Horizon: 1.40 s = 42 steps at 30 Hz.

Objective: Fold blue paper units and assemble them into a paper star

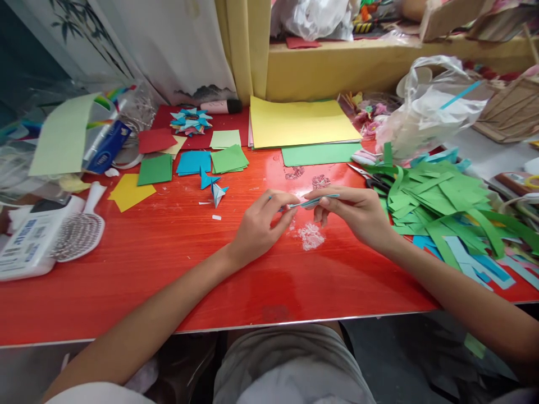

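My left hand [264, 221] and my right hand [356, 210] meet above the middle of the red table, each pinching one end of a small folded blue paper piece [314, 201]. The piece is thin and seen nearly edge-on, so its full shape is hidden by my fingers. Under the hands, a whitish patch [311, 236] marks the tabletop. Left of my left hand stand small folded blue-and-white paper shapes [218, 194]. Farther back lies a ring of folded blue paper points [190, 121].
Stacks of blue [193, 163] and green paper squares [229, 160] lie at the back left. Large yellow sheets [303, 123] lie behind my hands. Scissors [381, 180] and a heap of green strips [442, 202] are at right. A white hairbrush [80, 235] lies left.
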Available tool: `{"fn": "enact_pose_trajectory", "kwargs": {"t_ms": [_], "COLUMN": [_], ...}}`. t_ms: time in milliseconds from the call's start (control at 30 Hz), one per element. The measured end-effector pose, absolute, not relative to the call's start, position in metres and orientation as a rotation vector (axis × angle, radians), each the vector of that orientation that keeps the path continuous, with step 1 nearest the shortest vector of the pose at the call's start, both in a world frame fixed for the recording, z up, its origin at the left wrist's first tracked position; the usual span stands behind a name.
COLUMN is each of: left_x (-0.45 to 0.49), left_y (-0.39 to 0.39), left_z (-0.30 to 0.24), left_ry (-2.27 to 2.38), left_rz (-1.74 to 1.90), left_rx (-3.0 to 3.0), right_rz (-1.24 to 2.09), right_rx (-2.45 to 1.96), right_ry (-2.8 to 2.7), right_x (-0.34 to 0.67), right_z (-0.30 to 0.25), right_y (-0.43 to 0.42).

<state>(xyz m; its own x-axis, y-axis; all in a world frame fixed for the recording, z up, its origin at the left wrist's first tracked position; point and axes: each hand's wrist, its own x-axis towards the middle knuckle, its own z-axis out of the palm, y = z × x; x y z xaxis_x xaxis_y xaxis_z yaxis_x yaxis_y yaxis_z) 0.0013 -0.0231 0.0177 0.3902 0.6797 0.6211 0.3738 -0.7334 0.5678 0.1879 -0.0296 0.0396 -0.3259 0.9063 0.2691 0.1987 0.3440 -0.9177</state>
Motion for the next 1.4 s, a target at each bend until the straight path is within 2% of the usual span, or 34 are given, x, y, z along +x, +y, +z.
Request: {"fn": "enact_pose_trajectory", "kwargs": {"t_ms": [500,1067,1400], "left_x": [0.001,0.000,0.002], "left_y": [-0.021,-0.023,-0.021], "left_z": [0.013,0.016,0.014], "left_ry": [0.795,0.769,0.813], "left_rz": [1.318,1.236,1.173], "left_rx": [2.418,2.254,2.061], "right_rz": [1.156,1.775,1.445], "right_rx": [-0.906,-0.866,-0.917], "right_ry": [-1.778,-1.322,-1.333], "right_x": [0.188,0.185,0.184], "right_z": [0.044,0.026,0.041], "right_y": [-0.029,-0.025,-0.027]}}
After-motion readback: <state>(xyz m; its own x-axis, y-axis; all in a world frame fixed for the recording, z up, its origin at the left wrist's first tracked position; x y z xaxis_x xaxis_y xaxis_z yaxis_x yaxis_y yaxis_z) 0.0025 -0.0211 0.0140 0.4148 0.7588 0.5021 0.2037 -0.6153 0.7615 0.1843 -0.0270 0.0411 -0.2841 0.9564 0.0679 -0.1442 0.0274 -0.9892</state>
